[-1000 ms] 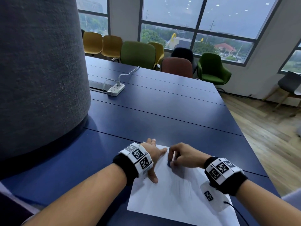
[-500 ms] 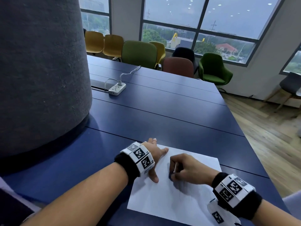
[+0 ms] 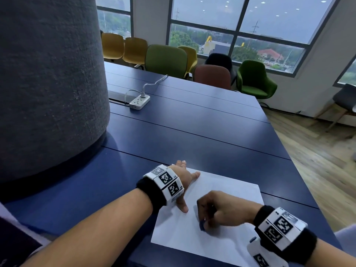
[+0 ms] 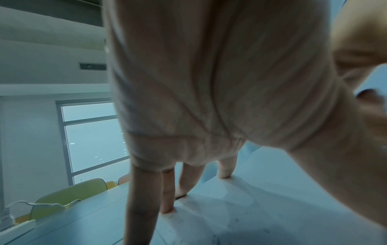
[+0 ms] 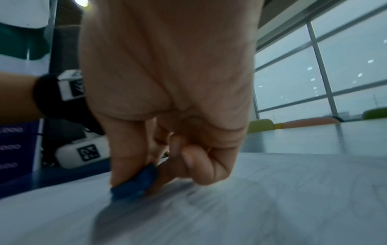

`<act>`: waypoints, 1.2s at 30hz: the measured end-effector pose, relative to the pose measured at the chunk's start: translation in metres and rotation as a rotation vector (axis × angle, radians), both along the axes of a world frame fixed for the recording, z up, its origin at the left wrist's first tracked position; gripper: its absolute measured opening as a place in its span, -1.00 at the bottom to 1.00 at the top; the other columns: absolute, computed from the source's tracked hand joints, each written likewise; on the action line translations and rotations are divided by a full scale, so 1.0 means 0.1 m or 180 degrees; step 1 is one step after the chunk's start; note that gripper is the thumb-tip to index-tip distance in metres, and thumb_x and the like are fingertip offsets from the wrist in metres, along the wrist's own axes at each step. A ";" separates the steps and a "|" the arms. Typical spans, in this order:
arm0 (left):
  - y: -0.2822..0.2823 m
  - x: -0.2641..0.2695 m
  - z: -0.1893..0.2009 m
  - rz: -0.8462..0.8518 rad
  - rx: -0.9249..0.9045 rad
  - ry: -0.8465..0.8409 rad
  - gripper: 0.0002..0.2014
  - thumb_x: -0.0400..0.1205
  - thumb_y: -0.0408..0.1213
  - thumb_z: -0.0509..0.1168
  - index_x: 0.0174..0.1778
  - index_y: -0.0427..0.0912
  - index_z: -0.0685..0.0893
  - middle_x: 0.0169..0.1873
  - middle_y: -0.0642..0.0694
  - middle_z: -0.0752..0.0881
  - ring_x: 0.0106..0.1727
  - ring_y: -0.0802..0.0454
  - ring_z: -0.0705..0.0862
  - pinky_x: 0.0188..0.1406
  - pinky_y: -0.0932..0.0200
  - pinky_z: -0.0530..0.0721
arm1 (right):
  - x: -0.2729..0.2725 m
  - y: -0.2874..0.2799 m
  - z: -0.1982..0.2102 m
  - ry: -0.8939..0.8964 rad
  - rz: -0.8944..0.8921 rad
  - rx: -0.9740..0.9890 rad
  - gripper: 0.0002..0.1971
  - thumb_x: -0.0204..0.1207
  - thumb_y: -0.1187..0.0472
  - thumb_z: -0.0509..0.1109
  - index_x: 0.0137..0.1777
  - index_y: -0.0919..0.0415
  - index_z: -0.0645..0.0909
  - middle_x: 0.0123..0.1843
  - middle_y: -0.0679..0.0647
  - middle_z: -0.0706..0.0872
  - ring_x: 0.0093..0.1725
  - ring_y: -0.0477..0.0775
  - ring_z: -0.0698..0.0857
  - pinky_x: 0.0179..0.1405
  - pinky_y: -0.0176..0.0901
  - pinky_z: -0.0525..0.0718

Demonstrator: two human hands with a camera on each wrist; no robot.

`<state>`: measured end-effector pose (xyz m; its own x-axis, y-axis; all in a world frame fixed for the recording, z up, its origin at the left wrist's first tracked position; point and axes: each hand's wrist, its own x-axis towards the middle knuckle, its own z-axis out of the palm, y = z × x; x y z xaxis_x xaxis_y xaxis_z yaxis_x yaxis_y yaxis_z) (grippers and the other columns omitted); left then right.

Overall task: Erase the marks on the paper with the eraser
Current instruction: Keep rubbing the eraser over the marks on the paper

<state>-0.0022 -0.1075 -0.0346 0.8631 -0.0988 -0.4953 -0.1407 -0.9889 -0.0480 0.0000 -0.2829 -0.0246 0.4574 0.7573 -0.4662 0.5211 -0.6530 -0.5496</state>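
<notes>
Eraser (image 5: 134,184) pinched by right hand (image 3: 221,212) rubs paper (image 3: 227,189); left hand (image 3: 183,176) flat; power strip (image 3: 139,101) beyond.

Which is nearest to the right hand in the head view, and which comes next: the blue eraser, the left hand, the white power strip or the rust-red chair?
1. blue eraser, pinched in the right hand.
2. left hand, just left, pressing the paper.
3. white power strip, far left on the table.
4. rust-red chair, beyond the table's far edge.

— Can you read any words or numbers here?

— None. Your wrist bands (image 3: 167,181) carry only black-and-white square code patterns; small characters beside them are too tiny to read. The paper (image 3: 227,187) shows no legible writing.
</notes>
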 end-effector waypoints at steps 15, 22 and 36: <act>0.03 -0.01 0.01 -0.0053 0.0048 -0.0073 0.30 0.26 0.22 0.61 0.72 0.14 -0.17 0.68 -0.38 -0.09 0.66 -0.37 0.00 0.57 -0.27 0.27 | 0.68 0.17 -0.07 -0.0758 -0.1235 0.0449 -0.90 0.35 0.29 0.55 -0.25 0.10 0.69 -0.30 -0.01 0.70 -0.32 -0.07 0.64 -0.35 -0.35 0.56; 0.03 -0.01 0.01 -0.0027 0.0011 -0.0037 0.30 0.27 0.20 0.61 0.72 0.13 -0.19 0.69 -0.38 -0.15 0.68 -0.39 -0.09 0.60 -0.29 0.18 | 0.37 0.14 -0.04 -0.0194 -0.0436 0.0211 -0.83 0.33 0.39 0.47 -0.29 0.08 0.73 -0.34 0.03 0.70 -0.37 -0.07 0.59 -0.39 -0.27 0.53; 0.00 -0.02 0.04 -0.0052 0.0053 -0.0014 0.30 0.28 0.20 0.60 0.73 0.10 -0.20 0.69 -0.38 -0.15 0.68 -0.37 -0.05 0.59 -0.26 0.21 | 0.56 0.11 -0.03 -0.0398 -0.0779 0.0162 -0.89 0.27 0.27 0.46 -0.26 0.04 0.76 -0.28 0.07 0.76 -0.38 -0.12 0.60 -0.44 -0.38 0.53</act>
